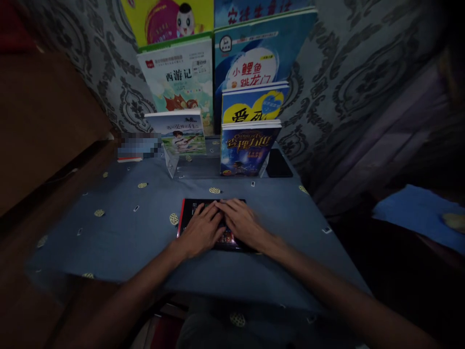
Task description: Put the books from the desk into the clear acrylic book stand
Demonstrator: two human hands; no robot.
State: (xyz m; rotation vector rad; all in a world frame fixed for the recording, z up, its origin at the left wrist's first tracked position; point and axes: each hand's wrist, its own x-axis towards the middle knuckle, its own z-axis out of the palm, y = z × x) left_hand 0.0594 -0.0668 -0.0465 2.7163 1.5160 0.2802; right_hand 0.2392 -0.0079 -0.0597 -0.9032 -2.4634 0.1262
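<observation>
A dark book with a red spine lies closed and flat near the front of the cloth-covered table. My left hand rests palm down on its cover, fingers stretched out. On the right half of the same cover lies my right hand, also flat, its fingertips meeting those of the left. Between and around the hands some of the cover's small print and coloured picture shows; the rest is hidden under them.
Behind the book, a clear stand holds several upright books, including a purple-blue one and a landscape-covered one. A black flat object lies right of it. A blurred-out item sits at the back left. Patterned curtain hangs behind.
</observation>
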